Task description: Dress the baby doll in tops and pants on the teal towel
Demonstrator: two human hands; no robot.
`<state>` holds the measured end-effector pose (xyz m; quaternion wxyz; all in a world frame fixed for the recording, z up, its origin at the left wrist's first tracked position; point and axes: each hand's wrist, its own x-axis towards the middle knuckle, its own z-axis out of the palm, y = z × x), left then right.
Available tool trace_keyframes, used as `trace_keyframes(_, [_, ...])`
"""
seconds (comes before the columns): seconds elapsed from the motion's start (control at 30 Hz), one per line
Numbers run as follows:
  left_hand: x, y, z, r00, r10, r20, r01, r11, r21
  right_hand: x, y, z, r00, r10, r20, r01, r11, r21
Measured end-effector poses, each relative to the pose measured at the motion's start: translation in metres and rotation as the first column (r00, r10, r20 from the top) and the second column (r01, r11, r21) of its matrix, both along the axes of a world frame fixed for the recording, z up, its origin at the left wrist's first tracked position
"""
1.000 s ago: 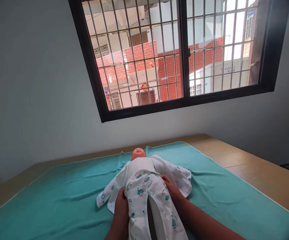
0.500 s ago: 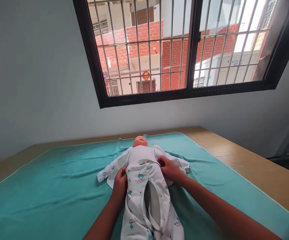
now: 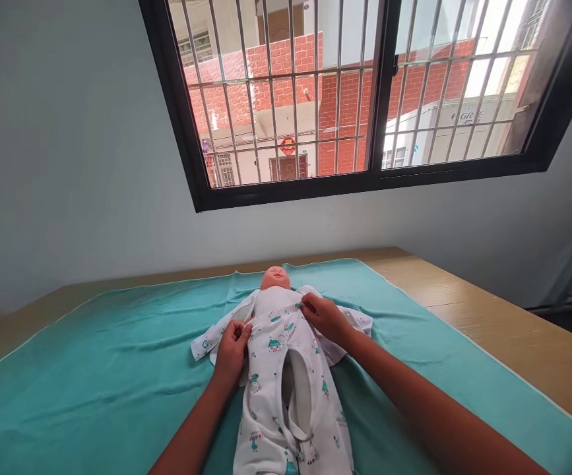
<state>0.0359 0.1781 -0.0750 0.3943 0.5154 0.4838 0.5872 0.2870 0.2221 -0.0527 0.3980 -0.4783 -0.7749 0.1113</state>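
A baby doll lies on its back with its head toward the wall. White printed baby pants with an open crotch cover its legs and lower belly. My left hand pinches the waistband at the left side. At the right side, my right hand has its fingers closed on the waistband, higher up. Under the doll a white long-sleeved baby top is spread, its sleeves out to both sides. The doll's legs are hidden inside the pants.
A green cloth with light edging covers much of the wooden table. Behind the table stands a grey-white wall with a black-framed, barred window.
My hands have drawn the waistband farther up the doll's belly, toward its chest. My right hand has moved up and slightly left; my left hand has also shifted a little up and left.
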Motion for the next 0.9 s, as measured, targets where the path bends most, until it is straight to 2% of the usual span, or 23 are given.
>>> trace_keyframes(0.1, [-0.001, 0.01, 0.006, 0.975, 0.118, -0.186, -0.107, 0.992, 0.067, -0.009, 0.015, -0.006, 0.992, -0.078, -0.101, 0.079, 0.997, 0.008])
trace_keyframes(0.2, [0.001, 0.026, 0.012, 0.92, 0.198, -0.337, -0.17, 0.979, 0.113, -0.016, 0.026, -0.013, 0.95, -0.18, -0.253, 0.162, 0.983, -0.091])
trace_keyframes(0.3, [0.006, 0.043, 0.013, 0.884, 0.254, -0.391, -0.219, 0.967, 0.133, -0.021, 0.034, -0.021, 0.893, -0.298, -0.337, 0.228, 0.945, -0.233])
trace_keyframes(0.37, [0.011, 0.051, 0.01, 0.878, 0.289, -0.382, -0.26, 0.957, 0.129, -0.022, 0.038, -0.025, 0.88, -0.327, -0.345, 0.233, 0.93, -0.285])
trace_keyframes(0.5, [0.013, 0.052, 0.0, 0.881, 0.302, -0.365, -0.275, 0.953, 0.126, -0.02, 0.039, -0.03, 0.9, -0.251, -0.357, 0.145, 0.943, -0.299])
trace_keyframes(0.57, [0.011, 0.048, -0.001, 0.898, 0.246, -0.365, -0.217, 0.969, 0.118, -0.017, 0.036, -0.03, 0.906, -0.151, -0.396, 0.037, 0.959, -0.28])
trace_keyframes(0.67, [0.007, 0.043, 0.004, 0.912, 0.105, -0.397, -0.065, 0.991, 0.114, -0.013, 0.029, -0.026, 0.892, 0.01, -0.452, -0.125, 0.966, -0.225])
trace_keyframes(0.73, [0.006, 0.04, 0.009, 0.877, 0.096, -0.471, -0.016, 0.985, 0.17, -0.012, 0.025, -0.021, 0.902, 0.052, -0.43, -0.134, 0.978, -0.162])
trace_keyframes(0.83, [0.006, 0.039, 0.015, 0.827, 0.166, -0.538, -0.02, 0.963, 0.267, -0.012, 0.021, -0.013, 0.934, 0.103, -0.343, -0.111, 0.994, -0.004])
trace_keyframes(0.9, [0.006, 0.04, 0.017, 0.815, 0.168, -0.554, -0.031, 0.968, 0.248, -0.012, 0.022, -0.01, 0.953, 0.125, -0.277, -0.116, 0.992, 0.048])
